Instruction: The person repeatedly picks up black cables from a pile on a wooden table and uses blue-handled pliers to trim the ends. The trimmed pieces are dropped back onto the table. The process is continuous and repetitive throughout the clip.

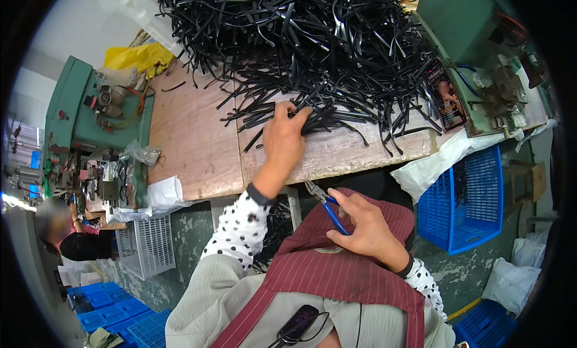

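Note:
A large heap of black eyeglass temples (288, 41) covers the far half of the wooden table, its loose lower edge spreading toward me. My left hand (283, 134) reaches into that lower edge, thumb and fingers closed around black temples; how many is hidden. Nearer my body, just below the table's front edge, my right hand (366, 226) grips a pair of pliers (332, 211) with blue handles. The metal jaws point up and left, with nothing visible between them.
Green machines flank the wooden table (192, 137): one machine (75, 113) at left, another (463, 47) at right. A blue crate (463, 210) stands below right, a white crate (146, 246) below left. Another person (81, 240) is at far left, near stacked blue crates (114, 309).

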{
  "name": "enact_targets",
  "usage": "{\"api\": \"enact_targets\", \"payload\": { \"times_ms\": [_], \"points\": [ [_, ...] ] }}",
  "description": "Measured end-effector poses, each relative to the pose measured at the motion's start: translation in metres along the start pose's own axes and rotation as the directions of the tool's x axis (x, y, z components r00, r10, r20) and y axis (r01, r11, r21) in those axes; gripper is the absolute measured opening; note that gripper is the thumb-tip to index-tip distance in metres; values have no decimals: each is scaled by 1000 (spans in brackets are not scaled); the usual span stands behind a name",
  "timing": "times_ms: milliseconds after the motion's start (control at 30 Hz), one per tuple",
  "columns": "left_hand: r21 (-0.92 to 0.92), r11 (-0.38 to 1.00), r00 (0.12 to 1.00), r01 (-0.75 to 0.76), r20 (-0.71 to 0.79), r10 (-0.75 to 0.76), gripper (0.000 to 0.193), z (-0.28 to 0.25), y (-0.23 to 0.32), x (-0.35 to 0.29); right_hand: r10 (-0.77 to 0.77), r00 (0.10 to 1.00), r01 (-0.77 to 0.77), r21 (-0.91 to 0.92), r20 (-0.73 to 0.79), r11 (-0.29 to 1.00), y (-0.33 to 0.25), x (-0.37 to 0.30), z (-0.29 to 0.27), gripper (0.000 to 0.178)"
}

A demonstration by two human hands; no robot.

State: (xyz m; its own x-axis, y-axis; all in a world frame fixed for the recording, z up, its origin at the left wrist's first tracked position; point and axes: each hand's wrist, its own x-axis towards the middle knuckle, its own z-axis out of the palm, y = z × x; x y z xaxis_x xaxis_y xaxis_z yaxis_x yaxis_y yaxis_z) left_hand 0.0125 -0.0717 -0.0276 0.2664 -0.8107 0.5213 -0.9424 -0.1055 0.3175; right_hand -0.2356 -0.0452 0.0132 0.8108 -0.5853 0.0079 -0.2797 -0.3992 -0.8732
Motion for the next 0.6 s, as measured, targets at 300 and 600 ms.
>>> {"api": "enact_targets", "payload": {
  "times_ms": [300, 600],
  "points": [
    [-150, 986, 939, -72, -344, 16, 33, -18, -44, 19, -41, 997, 38, -45, -68, 998, 8, -3, 0, 80],
    [-655, 609, 873, 447, 171, -456, 13, -29, -10, -56, -48, 996, 42, -80, -75, 996, 8, 2, 4, 83]
  ]
}}
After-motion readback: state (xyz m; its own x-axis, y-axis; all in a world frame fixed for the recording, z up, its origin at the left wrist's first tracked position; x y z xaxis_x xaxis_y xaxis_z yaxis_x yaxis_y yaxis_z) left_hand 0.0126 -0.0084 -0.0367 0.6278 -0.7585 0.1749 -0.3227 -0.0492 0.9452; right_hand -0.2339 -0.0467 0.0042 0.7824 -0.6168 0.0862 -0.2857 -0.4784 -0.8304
